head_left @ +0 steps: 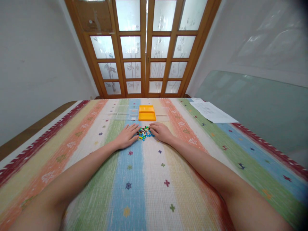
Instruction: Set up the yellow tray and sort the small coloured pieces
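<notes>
A small heap of tiny coloured pieces point(144, 133) lies on the striped cloth point(149, 179). My left hand point(127, 136) rests palm down on the cloth just left of the heap, fingers stretched out and touching its edge. My right hand point(161, 131) lies flat on the heap's right side, fingers spread toward the pieces. Neither hand holds anything. Just beyond the heap sits an orange tray point(147, 113) with two compartments.
Clear plastic boxes point(125, 114) flank the orange tray. A printed paper sheet point(213, 112) lies at the far right. A glass pane point(255, 109) leans along the right wall. Wooden doors with frosted panes point(144, 48) stand behind.
</notes>
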`<state>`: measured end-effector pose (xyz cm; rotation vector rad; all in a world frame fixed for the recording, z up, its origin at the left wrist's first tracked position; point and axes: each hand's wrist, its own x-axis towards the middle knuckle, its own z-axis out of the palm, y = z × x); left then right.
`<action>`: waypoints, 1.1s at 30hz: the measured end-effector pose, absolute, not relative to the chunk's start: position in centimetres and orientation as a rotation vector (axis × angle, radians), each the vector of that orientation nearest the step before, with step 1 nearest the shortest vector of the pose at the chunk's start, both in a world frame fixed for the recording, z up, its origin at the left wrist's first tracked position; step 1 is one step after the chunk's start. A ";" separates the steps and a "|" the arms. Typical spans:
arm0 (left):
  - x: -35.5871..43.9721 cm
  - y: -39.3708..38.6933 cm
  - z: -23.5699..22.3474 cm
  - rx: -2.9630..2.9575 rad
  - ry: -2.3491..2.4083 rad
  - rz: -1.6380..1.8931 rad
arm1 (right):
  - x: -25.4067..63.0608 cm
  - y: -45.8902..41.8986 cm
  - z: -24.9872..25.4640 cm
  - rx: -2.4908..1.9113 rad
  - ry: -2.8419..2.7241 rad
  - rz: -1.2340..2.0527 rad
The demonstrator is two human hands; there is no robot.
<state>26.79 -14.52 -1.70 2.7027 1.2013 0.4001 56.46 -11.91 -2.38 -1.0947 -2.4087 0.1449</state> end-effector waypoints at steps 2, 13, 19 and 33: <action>26.3 -13.8 -1.9 2.661 1.243 0.573 | 56.6 -11.8 -2.4 -1.084 -2.408 0.141; 24.0 -11.8 -2.2 2.534 1.499 0.699 | 56.5 -12.1 -2.1 -1.031 -2.393 0.179; 24.0 -11.7 -2.2 2.570 1.524 0.694 | 56.4 -12.0 -2.3 -0.983 -2.392 0.123; 24.8 -10.5 -2.0 2.500 1.669 0.730 | 56.2 -11.4 -2.8 -0.921 -2.380 0.114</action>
